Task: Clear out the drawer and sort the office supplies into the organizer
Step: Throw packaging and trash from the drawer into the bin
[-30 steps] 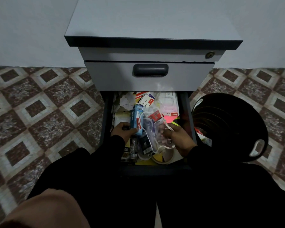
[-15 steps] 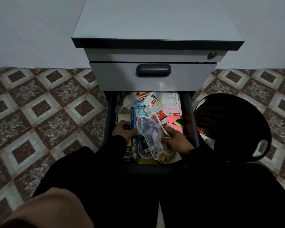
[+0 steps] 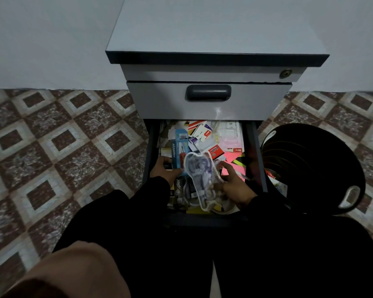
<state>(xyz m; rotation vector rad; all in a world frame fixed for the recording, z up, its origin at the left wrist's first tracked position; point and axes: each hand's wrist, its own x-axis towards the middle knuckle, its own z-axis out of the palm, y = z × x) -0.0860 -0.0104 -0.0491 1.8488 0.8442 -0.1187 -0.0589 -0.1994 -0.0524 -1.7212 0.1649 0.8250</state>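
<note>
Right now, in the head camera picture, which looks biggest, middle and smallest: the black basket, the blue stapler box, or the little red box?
1. black basket, by far the largest.
2. blue stapler box, held by the left hand.
3. red box, the smallest.
The two boxes lie close together in the drawer, so that comparison is fair.

Two hands [image 3: 166,169], two stapler boxes [image 3: 178,151], one bin [image 3: 323,168]

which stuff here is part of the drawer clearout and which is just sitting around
Part of the job:
open drawer
blue stapler box, gripped by the left hand
clear plastic pack, held by the right hand
red staples box
pink paper

Just lying about:
closed upper drawer
black bin
tiled floor
</note>
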